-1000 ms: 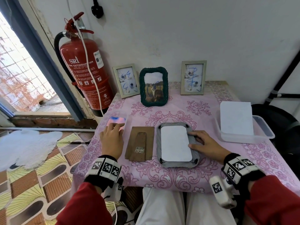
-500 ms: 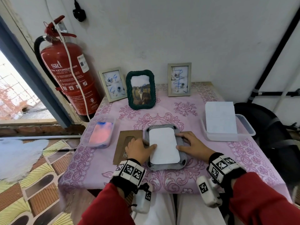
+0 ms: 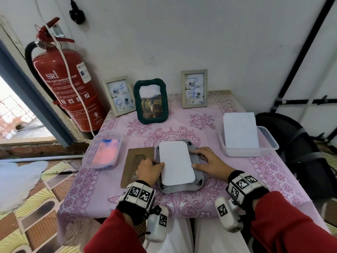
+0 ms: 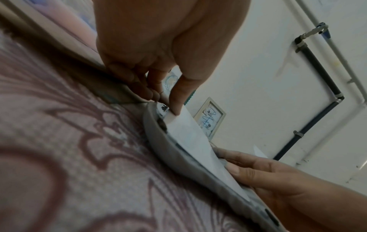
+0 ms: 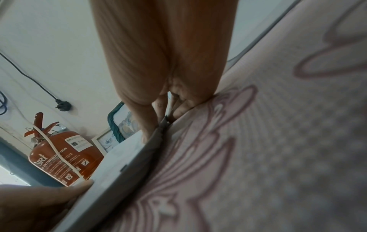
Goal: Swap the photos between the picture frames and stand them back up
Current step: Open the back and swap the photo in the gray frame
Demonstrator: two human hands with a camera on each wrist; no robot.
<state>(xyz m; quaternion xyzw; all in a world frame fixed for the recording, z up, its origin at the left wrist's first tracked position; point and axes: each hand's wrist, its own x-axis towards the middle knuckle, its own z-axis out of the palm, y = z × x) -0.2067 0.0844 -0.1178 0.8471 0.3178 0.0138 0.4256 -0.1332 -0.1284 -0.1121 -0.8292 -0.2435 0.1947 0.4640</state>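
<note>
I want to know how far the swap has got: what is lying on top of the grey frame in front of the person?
A white photo, blank side up, lies on the face-down grey frame. The left hand and right hand touch its edges. Its picture side is hidden.

The left hand is covering part of the backing board; the photo is lying face-down, hiding its picture.
</note>
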